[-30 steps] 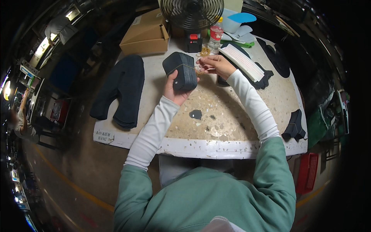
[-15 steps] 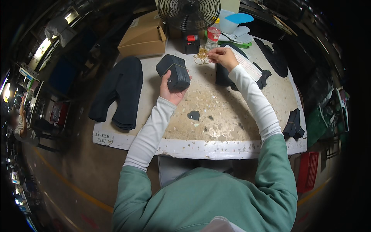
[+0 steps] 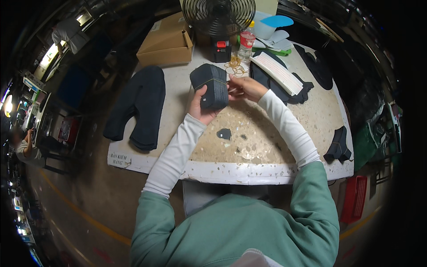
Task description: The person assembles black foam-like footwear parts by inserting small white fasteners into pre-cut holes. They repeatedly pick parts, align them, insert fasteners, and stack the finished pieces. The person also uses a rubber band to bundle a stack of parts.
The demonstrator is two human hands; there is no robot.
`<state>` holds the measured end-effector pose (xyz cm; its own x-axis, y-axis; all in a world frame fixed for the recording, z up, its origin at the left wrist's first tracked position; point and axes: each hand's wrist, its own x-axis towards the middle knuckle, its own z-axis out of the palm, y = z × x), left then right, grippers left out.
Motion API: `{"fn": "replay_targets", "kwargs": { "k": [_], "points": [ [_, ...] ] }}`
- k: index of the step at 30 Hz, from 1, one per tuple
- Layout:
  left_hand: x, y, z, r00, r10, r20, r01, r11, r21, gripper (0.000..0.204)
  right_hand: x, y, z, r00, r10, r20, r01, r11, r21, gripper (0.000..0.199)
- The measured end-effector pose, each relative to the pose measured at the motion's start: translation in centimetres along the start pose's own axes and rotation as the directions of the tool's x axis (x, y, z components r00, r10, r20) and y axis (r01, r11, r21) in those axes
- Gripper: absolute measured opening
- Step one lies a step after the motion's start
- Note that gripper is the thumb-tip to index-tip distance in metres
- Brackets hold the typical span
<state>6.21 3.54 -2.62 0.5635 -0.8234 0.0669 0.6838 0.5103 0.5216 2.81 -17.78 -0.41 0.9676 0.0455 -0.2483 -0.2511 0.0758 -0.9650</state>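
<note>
My left hand is closed round a thick stack of dark fabric pieces with rounded corners, held above the table. A thin tan rubber band runs across the stack, and a small white sticker marks its near side. Against the stack's right side, my right hand has its thumb and fingers drawn together. Whatever it pinches is too small or hidden to make out. Just behind lies a loose pile of tan rubber bands. A small dark scrap with a white sticker rests on the table nearer me.
Large dark cut pieces lie at left, before a cardboard box. A fan and a bottle stand behind. At right are a white printed card on dark fabric and a banded dark bundle near the table's edge.
My right hand has come from the rubber band pile toward me and left, to the stack's side. My left hand has shifted the stack slightly right and turned it more upright.
</note>
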Motion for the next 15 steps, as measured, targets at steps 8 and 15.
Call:
{"fn": "replay_targets", "kwargs": {
  "k": [8, 15],
  "points": [
    [-0.7, -1.4, 1.6, 0.993, -0.106, -0.054, 0.115, 0.971, 0.210, 0.066, -5.3, 2.1, 0.3, 0.998, -0.064, 0.003, 0.060, 0.959, 0.276, 0.021],
    [-0.7, -3.1, 1.6, 0.981, -0.071, -0.178, 0.100, 0.983, 0.156, 0.067, -7.2, 3.3, -1.7, 0.942, -0.336, -0.016, 0.224, 0.591, 0.775, 0.019]
  ]
}}
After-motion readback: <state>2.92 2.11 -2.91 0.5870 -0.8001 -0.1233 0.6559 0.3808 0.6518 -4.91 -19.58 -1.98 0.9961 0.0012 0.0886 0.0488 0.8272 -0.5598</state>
